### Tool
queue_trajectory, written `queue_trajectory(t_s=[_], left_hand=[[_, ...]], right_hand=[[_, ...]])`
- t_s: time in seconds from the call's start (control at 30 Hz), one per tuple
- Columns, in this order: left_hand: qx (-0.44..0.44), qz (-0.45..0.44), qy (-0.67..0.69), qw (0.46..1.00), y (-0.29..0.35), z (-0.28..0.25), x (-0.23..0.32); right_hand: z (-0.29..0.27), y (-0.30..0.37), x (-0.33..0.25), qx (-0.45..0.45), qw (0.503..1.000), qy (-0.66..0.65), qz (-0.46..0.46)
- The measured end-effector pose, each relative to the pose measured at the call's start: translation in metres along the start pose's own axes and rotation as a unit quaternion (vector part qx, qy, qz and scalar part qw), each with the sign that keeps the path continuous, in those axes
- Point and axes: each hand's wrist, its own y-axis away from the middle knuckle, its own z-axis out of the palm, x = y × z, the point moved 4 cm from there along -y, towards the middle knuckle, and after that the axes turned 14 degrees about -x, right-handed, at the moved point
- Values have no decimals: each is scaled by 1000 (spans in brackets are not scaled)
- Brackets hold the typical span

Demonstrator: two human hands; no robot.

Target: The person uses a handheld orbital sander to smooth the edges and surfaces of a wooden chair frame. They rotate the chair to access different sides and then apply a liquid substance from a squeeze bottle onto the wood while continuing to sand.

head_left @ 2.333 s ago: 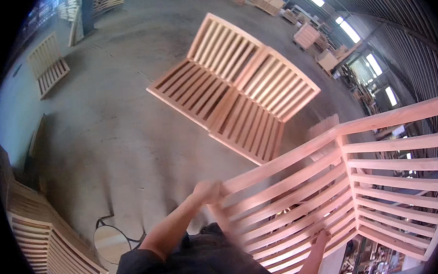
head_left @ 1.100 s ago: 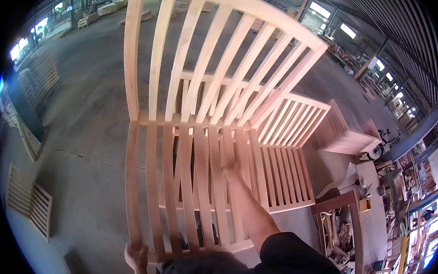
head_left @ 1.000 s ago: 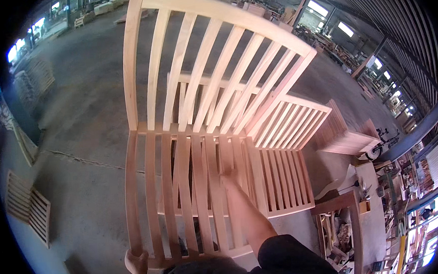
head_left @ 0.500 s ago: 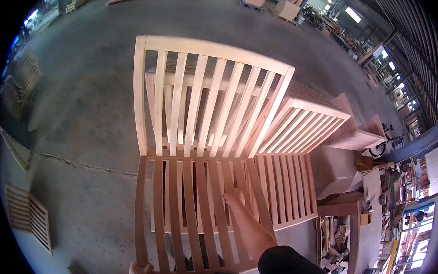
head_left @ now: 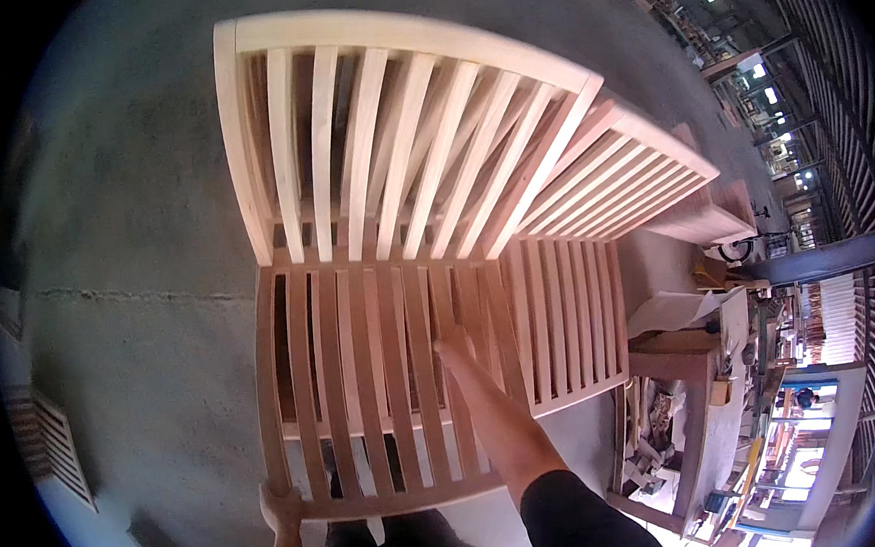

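Observation:
A slatted wooden chair frame (head_left: 411, 501) of pale, bare wood is in front of me, its seat slats pointing toward me and its slatted back standing up at the far end. At the seat's near left corner, my left hand (head_left: 283, 508) is closed round the frame. Further in, my right hand (head_left: 452, 347) is closed on a slat right of the seat's middle; its fingertips are partly hidden. Beneath and behind this frame are similar slatted frames, and another slatted frame (head_left: 572, 315) shows at its right side.
To the right stands a wooden workbench (head_left: 678, 359) with scraps of wood under it. More stacked slatted pieces (head_left: 699, 215) reach back at the far right. On the grey concrete floor (head_left: 152, 361) at left rests another slatted frame (head_left: 63, 452). My legs are below the seat's near edge.
The chair frame shows larger and higher in the picture, its back now nearer the top edge. Both hands keep their hold and have shifted upward in view with it.

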Motion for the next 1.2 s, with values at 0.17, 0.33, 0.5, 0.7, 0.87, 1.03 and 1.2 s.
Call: queue_trajectory(t_s=[0.17,0.33,0.5,0.7,0.87,1.03,1.2], left_hand=[[35,-52,-26,998,-57,18,-27],[1,-85,15,996,-75,18,7],[53,-21,257,965,-136,65,-64],[-121,-117,575,800,-125,133,-81],[-112,-165,604,772,-121,132,-62],[-103,-166,622,758,-131,136,-74],[-142,-144,650,733,-145,130,-72]], right_hand=[[47,-26,-3,-40,999,29,0],[44,-55,-20,-24,998,37,42],[51,-11,33,118,933,-94,-326],[178,109,224,-161,946,-282,-8],[234,189,259,-126,796,-507,306],[243,132,250,-198,752,-586,228],[207,129,207,-156,790,-538,250]])
